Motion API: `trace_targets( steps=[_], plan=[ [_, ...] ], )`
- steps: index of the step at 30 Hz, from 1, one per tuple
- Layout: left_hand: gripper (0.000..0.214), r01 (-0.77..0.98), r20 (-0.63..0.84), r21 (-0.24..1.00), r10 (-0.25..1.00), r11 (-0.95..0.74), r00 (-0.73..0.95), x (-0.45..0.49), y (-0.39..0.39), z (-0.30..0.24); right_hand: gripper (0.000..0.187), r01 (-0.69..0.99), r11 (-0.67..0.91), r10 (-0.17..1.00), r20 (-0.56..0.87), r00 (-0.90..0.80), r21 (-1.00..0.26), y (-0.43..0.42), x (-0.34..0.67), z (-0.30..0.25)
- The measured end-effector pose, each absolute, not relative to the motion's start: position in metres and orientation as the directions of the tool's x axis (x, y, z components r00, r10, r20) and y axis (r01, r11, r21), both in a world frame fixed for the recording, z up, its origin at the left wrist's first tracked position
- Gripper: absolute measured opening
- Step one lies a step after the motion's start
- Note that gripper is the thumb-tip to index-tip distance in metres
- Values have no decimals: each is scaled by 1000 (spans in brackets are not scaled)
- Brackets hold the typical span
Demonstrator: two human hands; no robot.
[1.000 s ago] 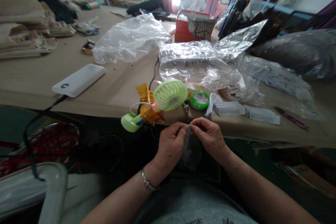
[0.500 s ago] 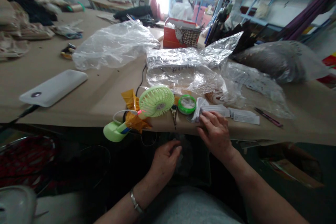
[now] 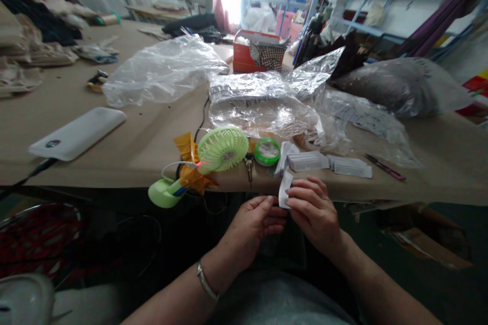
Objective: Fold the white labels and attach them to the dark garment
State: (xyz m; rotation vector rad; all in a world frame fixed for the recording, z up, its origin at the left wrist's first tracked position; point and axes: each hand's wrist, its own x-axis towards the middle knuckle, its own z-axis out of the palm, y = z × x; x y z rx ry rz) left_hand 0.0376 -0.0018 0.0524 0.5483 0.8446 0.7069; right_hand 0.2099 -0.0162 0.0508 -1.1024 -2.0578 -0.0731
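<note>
My right hand (image 3: pixel 314 210) pinches a small white paper tag (image 3: pixel 284 189) just below the table's front edge. My left hand (image 3: pixel 253 226) is curled beside it, its fingertips close to the tag's lower end, and I cannot make out whether anything is in it. Just above, on the table edge, lie stacks of white tags (image 3: pixel 308 161) and a second pile (image 3: pixel 351 167) to their right. A green tape roll (image 3: pixel 267 151) and a small key (image 3: pixel 249 165) lie left of the stacks.
A green hand fan (image 3: pixel 222 148) taped to the table edge stands left of my hands. A white power bank (image 3: pixel 78 133), crumpled clear plastic bags (image 3: pixel 263 104), a red box (image 3: pixel 249 53) and purple snips (image 3: pixel 385 167) are on the table (image 3: pixel 114 157). Folded fabric is piled at far left.
My right hand came back from the tag stacks with one white tag. My left hand rose from my lap to meet it.
</note>
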Motion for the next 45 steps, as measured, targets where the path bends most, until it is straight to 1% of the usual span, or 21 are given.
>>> trace_targets(
  steps=[2,3,5,7,9,11,13,14,16,17,19,23,26,27,29,31,34,40,45],
  plan=[
    [25,-445,-462,561,710,698,531,44,0,56,12,668,678,668,635,-387,-306,-28,204,51],
    [22,-474,-459,530,708,703,537,46,2,57,13,646,699,660,626,-415,-308,-33,202,50],
    [15,-501,-462,511,715,698,525,50,3,58,16,624,719,651,611,-451,-305,-37,202,50],
    [10,-482,-481,525,712,702,512,51,4,59,19,654,699,664,603,-442,-290,-32,208,49],
    [9,-427,-528,553,697,716,486,50,4,59,25,754,604,714,596,-368,-259,-22,220,48],
    [11,-371,-576,577,684,728,447,48,3,59,37,875,441,774,580,-256,-202,-10,233,46],
    [13,-341,-599,591,680,731,421,47,2,58,44,947,297,824,533,-191,-119,0,243,42],
    [13,-332,-603,593,678,734,421,46,1,58,45,963,256,842,508,-182,-79,3,246,39],
    [13,-312,-609,593,667,742,429,46,-1,57,41,972,231,858,478,-189,-31,5,251,35],
    [14,-302,-611,592,660,747,437,46,-2,56,37,971,237,853,485,-194,-29,5,252,33],
    [14,-285,-615,584,644,760,455,45,-2,56,28,962,267,829,523,-196,-63,5,254,30],
    [15,-277,-612,572,627,772,482,44,-2,55,13,905,364,767,621,-159,-219,5,259,28],
    [15,-273,-615,567,619,778,488,42,0,57,9,820,454,724,681,-111,-349,0,254,32],
    [16,-275,-614,559,614,782,497,41,1,58,10,776,499,719,685,-122,-386,-3,249,34],
    [17,-295,-590,537,602,790,538,40,2,60,11,666,612,707,674,-217,-428,-12,236,38],
    [16,-339,-545,510,601,791,584,40,2,62,10,565,711,667,655,-355,-418,-22,222,41],
    [11,-413,-501,472,623,778,601,40,1,63,13,514,779,609,631,-481,-361,-32,206,43],
    [12,-476,-482,415,631,775,608,39,-1,58,14,529,782,611,574,-545,-330,-35,203,41],
    [12,-479,-444,445,651,757,616,40,-2,57,16,552,772,620,565,-545,-315,-37,201,41]
  ],
)
